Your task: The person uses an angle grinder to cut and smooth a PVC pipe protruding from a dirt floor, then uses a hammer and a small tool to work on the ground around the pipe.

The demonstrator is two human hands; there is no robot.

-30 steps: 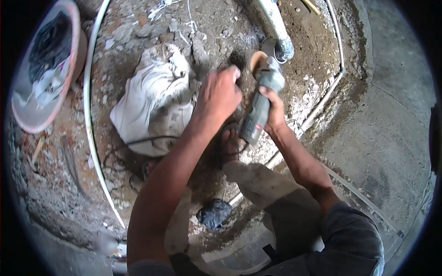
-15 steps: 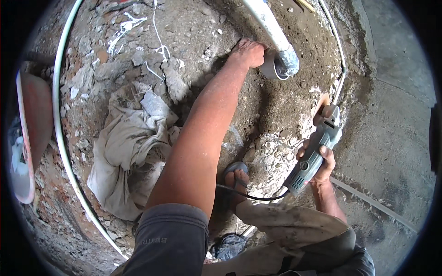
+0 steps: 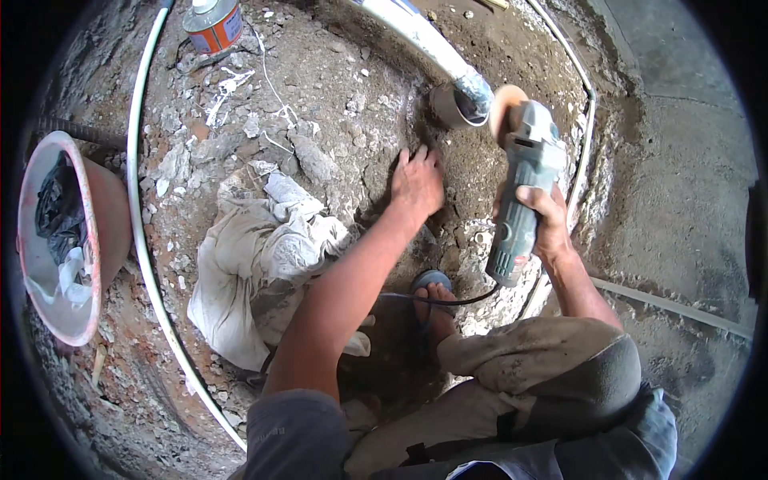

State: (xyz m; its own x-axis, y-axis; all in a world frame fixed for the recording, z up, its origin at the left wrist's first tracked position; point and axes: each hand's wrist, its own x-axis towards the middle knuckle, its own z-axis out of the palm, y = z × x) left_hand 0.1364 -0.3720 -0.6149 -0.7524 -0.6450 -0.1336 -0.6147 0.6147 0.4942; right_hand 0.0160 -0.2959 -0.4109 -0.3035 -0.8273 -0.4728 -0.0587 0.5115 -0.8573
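My right hand (image 3: 546,214) is wrapped round the body of a grey-green angle grinder (image 3: 522,188), held upright over the dirt. Its thin tan disc (image 3: 506,114) stands just right of a grey pipe socket (image 3: 450,106); whether they touch I cannot tell. Into that socket's mouth leans the smeared end of a white pipe (image 3: 420,40). My left hand (image 3: 418,182) lies on the soil below the socket, fingers stretched out and holding nothing. From the grinder's lower end a black cord (image 3: 472,301) runs left past my sandalled foot (image 3: 436,300).
A pinkish bucket (image 3: 112,212) with black and white plastic in it stands at the left. Beside it curves a long white pipe (image 3: 145,240). A dirty cloth sack (image 3: 240,272) lies left of my arm. An orange-labelled can (image 3: 212,28) stands at the back. Concrete floor (image 3: 680,216) spans the right.
The grinder has risen up and left, from near the thin pipe to beside the socket. My left hand has come off the socket area and moved nearer to me. The view has shifted.
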